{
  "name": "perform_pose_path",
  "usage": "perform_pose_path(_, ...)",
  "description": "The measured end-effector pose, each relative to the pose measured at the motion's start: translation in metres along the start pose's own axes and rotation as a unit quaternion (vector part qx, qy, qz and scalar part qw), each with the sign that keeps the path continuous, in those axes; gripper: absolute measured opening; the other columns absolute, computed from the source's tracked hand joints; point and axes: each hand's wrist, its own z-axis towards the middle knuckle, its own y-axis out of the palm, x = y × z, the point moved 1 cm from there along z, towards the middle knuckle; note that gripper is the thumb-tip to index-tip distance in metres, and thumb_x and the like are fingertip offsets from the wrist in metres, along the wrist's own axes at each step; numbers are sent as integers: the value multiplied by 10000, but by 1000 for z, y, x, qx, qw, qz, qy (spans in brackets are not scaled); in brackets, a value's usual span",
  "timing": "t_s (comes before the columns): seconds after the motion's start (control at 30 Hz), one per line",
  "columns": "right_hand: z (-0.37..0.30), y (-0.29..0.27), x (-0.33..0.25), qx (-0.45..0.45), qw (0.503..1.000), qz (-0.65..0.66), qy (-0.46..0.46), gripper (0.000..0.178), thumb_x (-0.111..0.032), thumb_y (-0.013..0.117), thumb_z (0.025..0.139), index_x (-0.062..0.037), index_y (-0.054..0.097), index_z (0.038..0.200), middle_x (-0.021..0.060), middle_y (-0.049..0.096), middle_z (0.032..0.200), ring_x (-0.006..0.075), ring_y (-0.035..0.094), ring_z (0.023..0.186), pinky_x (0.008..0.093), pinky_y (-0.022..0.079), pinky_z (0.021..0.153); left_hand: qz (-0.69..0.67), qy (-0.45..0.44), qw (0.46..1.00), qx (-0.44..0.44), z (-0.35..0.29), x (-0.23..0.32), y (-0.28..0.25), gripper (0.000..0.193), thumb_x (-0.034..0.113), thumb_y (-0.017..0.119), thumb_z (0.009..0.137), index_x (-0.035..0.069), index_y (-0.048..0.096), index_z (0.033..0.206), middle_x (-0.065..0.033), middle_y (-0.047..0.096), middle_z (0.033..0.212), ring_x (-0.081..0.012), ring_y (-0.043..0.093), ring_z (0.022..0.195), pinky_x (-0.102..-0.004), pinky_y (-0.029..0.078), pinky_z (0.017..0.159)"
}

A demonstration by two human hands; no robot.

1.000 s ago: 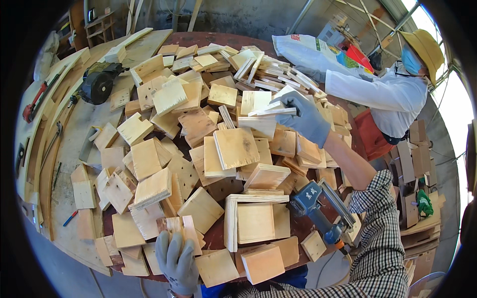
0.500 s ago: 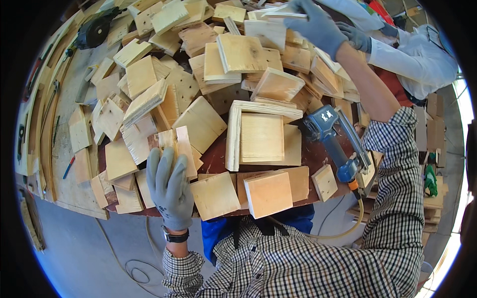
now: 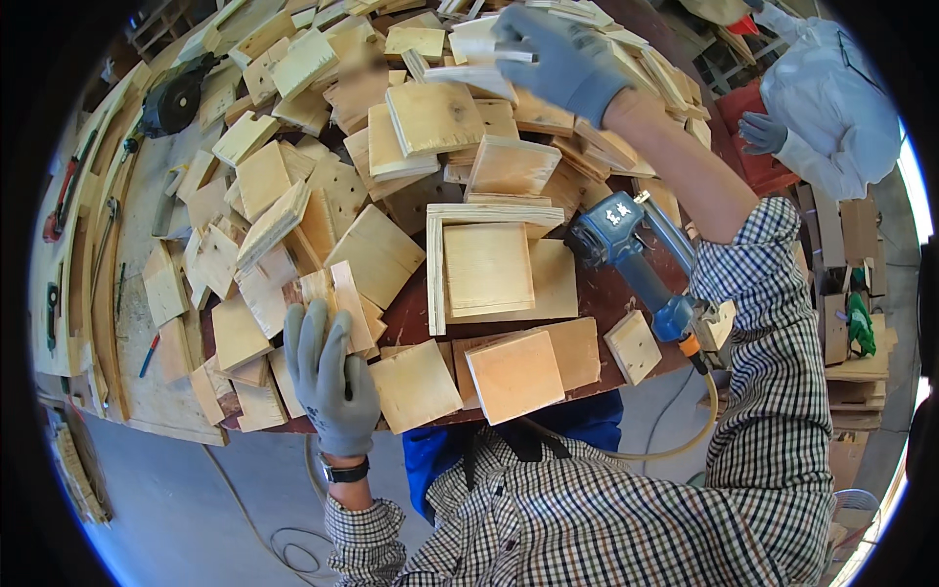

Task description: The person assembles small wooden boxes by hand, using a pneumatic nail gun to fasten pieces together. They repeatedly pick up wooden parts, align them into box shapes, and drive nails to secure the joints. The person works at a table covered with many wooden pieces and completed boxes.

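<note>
My left hand [image 3: 335, 382], in a grey glove, rests on small plywood pieces at the table's near edge, its fingers stretched out. Over the far side of the pile reaches my right hand [image 3: 567, 67], also gloved and partly blurred. Its fingers and thumb are apart around the edge of a pale wooden board [image 3: 474, 44]; whether they grip it is unclear. Between my arms stands a corner of two upright boards [image 3: 436, 269] with a square block [image 3: 489, 269] inside it. A blue nail gun [image 3: 631, 249] lies to the right, under my right forearm.
Square plywood pieces [image 3: 430, 117] are heaped across the table. A dark round-bodied power tool [image 3: 174, 103] and long wooden strips [image 3: 93, 264] lie on the left. An air hose [image 3: 709, 411] hangs from the nail gun. A co-worker's gloved hand [image 3: 763, 133] is at the far right.
My right hand has moved slightly left over the far boards. The view has shifted a little. The co-worker's hands have drawn back from the pile. My left hand stays on the pieces.
</note>
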Motion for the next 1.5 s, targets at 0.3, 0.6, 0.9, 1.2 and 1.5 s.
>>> perform_pose_path(0.3, -24, 7, -12, -137, 925, 271, 227, 623, -738, 557, 1020, -122, 559, 1115, 32, 597, 971, 163, 567, 911, 327, 484, 878, 122, 123, 979, -111, 47, 90, -29, 654, 285, 877, 788, 149, 674, 1395, -140, 584, 1480, -445, 438, 1496, -659, 316, 1235)
perform_pose_path(0.6, 15, 45, 17, -100, 933, 231, 258, 473, -521, 759, 921, -75, 656, 1040, 76, 657, 927, 178, 624, 889, 328, 509, 807, -20, 182, 971, -151, 89, 88, 29, 257, 123, 806, 878, 111, 734, 1124, -83, 693, 1290, -418, 575, 1353, -500, 531, 1072)
perform_pose_path(0.9, -4, 4, -23, 86, 923, 221, 303, 490, -540, 751, 914, -62, 646, 921, 74, 678, 914, 189, 601, 827, 364, 518, 805, -15, 177, 972, -153, 85, 92, 26, 299, 95, 796, 877, 76, 726, 1167, -113, 698, 1313, -446, 576, 1377, -490, 534, 1089)
perform_pose_path(1.2, -10, -26, -4, 125, 954, 196, 190, 553, -509, 707, 1000, -37, 695, 1289, 220, 764, 1093, 365, 737, 963, 466, 559, 878, 19, 190, 973, -130, 77, 91, 41, 268, 81, 807, 838, 93, 735, 1097, -74, 711, 1303, -416, 595, 1374, -481, 563, 1057)
perform_pose_path(1.5, -172, -50, -197, 121, 982, 127, 66, 358, -134, 751, 920, -20, 701, 1255, 170, 688, 1268, 377, 699, 1101, 485, 580, 911, -94, 83, 989, -81, 68, 73, 34, 544, 167, 884, 828, 61, 634, 1299, -210, 604, 1463, -451, 553, 1397, -510, 501, 1136)
